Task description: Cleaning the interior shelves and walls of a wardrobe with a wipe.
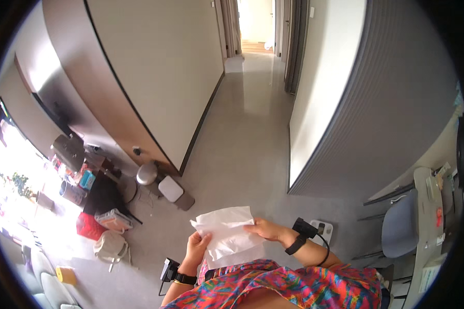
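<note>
Between my two hands a white tissue-like sheet (232, 235) is spread in front of my body, wrinkled and partly folded over. My left hand (197, 245) pinches its left edge, thumb on top. On the opposite side, my right hand (267, 228) grips the upper right edge between thumb and fingers. The lower part of the sheet hangs over my multicoloured patterned clothing (286, 284). Both wrists carry dark strapped devices, and the fingers behind the sheet are hidden.
A corridor floor (251, 135) runs ahead between two walls. To the left are bins (171, 189), a standing fan (69, 151), bags (111, 245) and a yellow stool-like object (65, 275). At right stand a grey chair (400, 226), a table (423, 231) and a white floor scale (322, 231).
</note>
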